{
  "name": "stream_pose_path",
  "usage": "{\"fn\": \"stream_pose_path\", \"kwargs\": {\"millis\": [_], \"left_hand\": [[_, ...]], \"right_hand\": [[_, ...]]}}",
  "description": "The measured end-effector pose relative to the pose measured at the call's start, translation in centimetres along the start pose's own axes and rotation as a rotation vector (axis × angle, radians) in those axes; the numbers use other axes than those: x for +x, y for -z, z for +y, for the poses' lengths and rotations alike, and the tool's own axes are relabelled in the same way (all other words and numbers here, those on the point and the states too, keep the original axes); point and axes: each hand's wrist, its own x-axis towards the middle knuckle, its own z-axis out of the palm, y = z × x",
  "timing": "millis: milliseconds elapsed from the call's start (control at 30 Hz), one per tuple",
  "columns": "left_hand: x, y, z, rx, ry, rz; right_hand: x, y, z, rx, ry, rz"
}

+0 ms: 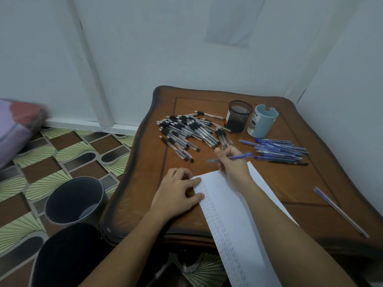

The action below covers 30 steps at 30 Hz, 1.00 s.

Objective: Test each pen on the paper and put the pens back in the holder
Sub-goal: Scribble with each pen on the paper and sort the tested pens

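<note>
As the brown wooden table bears the long white paper strip, pinned by the flat left hand, a short stroke is best made on a bare patch. The slim blue plastic pen is pinched in the right hand, just beyond the strip's far end.

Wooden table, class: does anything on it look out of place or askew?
One blue pen lies alone near the right edge of the brown wooden table, apart from the heap of blue pens. The long white paper strip lies slanted and overhangs the front edge.
</note>
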Motion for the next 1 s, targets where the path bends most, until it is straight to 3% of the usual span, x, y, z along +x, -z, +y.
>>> {"fn": "stream_pose_path", "kwargs": {"millis": [167,433,1000], "left_hand": [[0.1,0.0,-0.1,0.012,-0.003,-0.008],[0.1,-0.2,-0.5,0.013,-0.001,-0.005],[0.3,0.0,-0.5,0.000,0.021,-0.016]], "right_hand": [[0.3,-1.2,0.9,-0.079,0.022,-0.080],[0.1,-1.1,2.2,-0.226,0.136,0.064],[0.6,-1.0,3.2,-0.215,0.202,0.023]]}}
